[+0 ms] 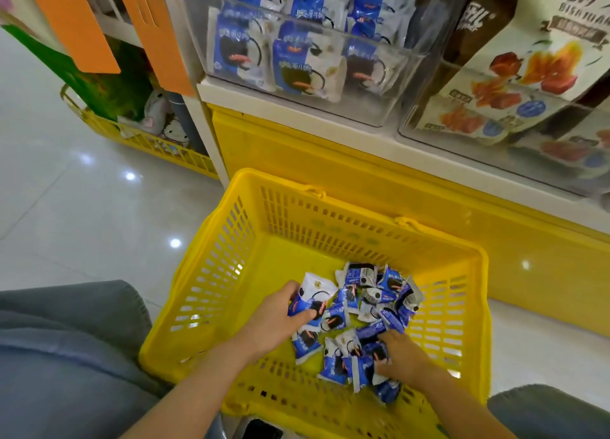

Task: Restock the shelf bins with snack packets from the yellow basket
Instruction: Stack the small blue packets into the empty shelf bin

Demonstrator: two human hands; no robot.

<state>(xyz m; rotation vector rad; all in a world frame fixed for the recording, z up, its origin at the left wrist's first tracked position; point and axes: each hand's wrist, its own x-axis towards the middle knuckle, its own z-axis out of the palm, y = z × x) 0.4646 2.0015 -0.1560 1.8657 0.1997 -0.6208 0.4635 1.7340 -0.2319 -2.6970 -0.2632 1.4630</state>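
Two hands were in the yellow basket [198, 273]: our left hand [274, 323] pinched one packet [313, 295], our right hand [401, 356] clutched several packets [373, 343]; we judged bunching them snugly wise.

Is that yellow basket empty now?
No, a heap of blue-and-white snack packets lies in the yellow basket, and the left hand and the right hand are gripping some.

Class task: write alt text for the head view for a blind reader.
Both hands reach into a yellow basket of blue-and-white snack packets; the left hand grips one packet, the right hand grasps several. Above, a clear bin holds matching packets.
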